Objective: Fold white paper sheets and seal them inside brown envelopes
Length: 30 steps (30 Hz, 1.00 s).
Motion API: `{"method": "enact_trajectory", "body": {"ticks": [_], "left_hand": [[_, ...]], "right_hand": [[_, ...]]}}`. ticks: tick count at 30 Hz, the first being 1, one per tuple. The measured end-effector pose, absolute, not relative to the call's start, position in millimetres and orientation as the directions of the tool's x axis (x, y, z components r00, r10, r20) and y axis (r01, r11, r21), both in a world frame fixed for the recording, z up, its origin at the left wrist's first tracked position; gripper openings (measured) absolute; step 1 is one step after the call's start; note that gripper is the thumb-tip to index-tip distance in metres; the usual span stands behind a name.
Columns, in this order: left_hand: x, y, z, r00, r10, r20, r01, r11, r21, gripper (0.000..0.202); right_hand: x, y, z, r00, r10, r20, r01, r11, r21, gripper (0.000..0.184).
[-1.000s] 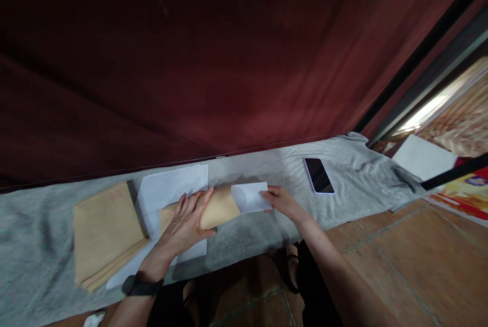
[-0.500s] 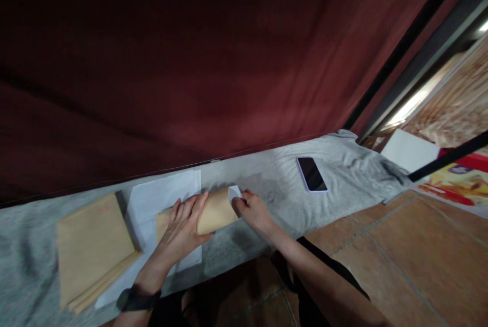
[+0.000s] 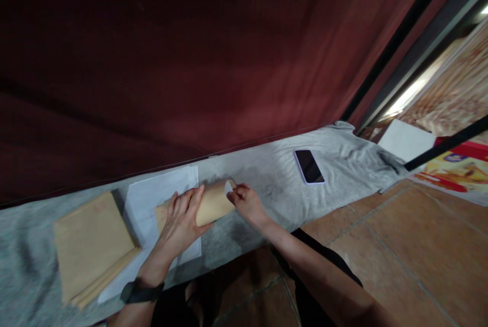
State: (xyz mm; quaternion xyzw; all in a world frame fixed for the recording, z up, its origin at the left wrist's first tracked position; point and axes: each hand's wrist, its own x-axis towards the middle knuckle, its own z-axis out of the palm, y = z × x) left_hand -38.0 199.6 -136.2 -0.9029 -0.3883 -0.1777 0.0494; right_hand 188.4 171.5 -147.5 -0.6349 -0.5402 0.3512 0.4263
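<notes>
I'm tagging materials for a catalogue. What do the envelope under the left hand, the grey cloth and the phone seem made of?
Envelope: probably matte kraft paper; brown, bowing into a curve.
Cloth: likely soft fleece or plush; dull, mottled, wrinkled.
Phone: smooth dark face, probably glass; purple edge, perhaps plastic or silicone.

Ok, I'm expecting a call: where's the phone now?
Right of centre in the head view, the phone lies on the grey cloth, right of the right hand.
</notes>
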Motion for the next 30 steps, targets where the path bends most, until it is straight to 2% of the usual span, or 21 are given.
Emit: {"method": "enact_trajectory", "body": {"ticks": [8,13,20,26,30], "left_hand": [[-38,200,-139,0.647,0.676,0.353,0.707,-0.705,0.052,0.101],[-36,199,-139,0.654,0.674,0.342,0.705,-0.708,0.046,0.1],[-35,198,-138,0.663,0.658,0.357,0.693,-0.72,0.041,0.099],[-34,197,-137,0.665,0.658,0.352,0.688,-0.724,0.052,0.101],[-34,197,-136,0.664,0.662,0.349,0.689,-0.722,0.057,0.1]], "right_hand": [[189,170,-140,0.186,0.978,-0.096,0.412,-0.166,-0.896,0.02],[196,168,-129,0.127,0.974,-0.185,0.434,-0.223,-0.873,0.024],[199,169,-123,0.242,0.937,-0.253,0.394,-0.333,-0.857,0.006],[198,170,-130,0.301,0.934,-0.191,0.385,-0.303,-0.872,0.01],[199,171,-138,0.319,0.939,-0.131,0.321,-0.237,-0.917,0.026]]}}
